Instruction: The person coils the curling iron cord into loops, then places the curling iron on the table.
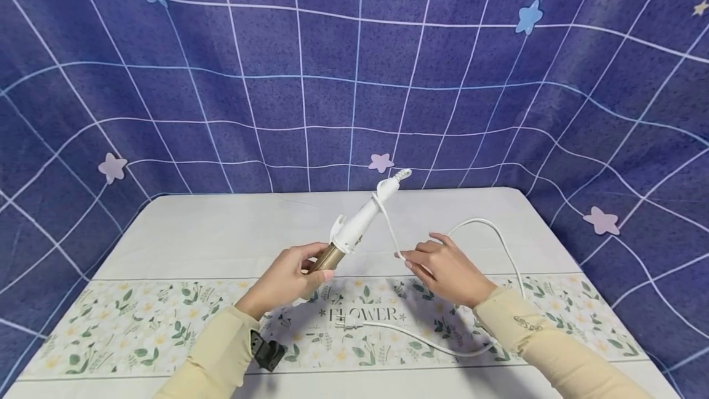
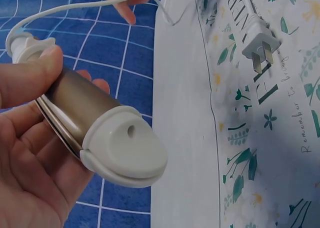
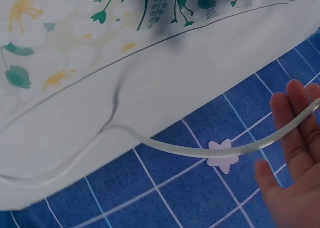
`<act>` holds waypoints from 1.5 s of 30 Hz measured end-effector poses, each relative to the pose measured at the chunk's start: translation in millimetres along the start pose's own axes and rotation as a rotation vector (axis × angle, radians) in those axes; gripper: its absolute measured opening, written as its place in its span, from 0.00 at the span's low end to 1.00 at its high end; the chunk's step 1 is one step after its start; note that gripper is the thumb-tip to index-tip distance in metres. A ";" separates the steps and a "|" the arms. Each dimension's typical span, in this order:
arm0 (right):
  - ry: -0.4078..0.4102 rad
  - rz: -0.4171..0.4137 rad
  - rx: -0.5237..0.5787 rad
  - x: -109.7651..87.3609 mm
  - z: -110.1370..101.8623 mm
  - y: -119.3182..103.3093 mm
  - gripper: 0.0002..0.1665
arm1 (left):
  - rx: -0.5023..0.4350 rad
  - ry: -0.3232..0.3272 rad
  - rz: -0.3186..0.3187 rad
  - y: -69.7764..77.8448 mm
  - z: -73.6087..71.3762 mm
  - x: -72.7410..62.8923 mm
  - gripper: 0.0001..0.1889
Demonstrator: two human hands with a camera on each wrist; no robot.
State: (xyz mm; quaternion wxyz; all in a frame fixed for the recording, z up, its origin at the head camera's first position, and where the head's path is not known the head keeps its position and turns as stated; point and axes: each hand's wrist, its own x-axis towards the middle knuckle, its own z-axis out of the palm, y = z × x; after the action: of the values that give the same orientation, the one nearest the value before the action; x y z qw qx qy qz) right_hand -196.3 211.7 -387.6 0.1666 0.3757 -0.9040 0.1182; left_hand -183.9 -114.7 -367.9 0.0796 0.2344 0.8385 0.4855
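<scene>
My left hand holds a curling iron by its gold barrel, its white handle slanting up and away to the right. In the left wrist view, the thumb presses near the collar, fingers lie behind the barrel, and the white tip faces the camera. A loop of white power cord lies round the handle and runs to my right hand, which pinches it at the fingertips. From there the cord arches out to the right, as the right wrist view shows, and curves back to a two-pin plug.
The plug lies on the floral band of the table cover, by the printed word FLOWER. A blue grid-patterned curtain with stars hangs behind and around the table. A black strap device sits on my left wrist.
</scene>
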 end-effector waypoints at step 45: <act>0.077 -0.032 -0.026 41.3 -39.1 26.4 0.15 | 0.143 -0.422 0.066 15.6 3.2 -13.7 0.22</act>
State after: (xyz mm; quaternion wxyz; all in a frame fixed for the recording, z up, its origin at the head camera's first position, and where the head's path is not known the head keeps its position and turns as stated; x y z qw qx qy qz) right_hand -234.2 216.8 -338.0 0.2080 0.3831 -0.8922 0.1180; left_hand -165.8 -112.1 -357.5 0.2203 0.3631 0.8275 0.3672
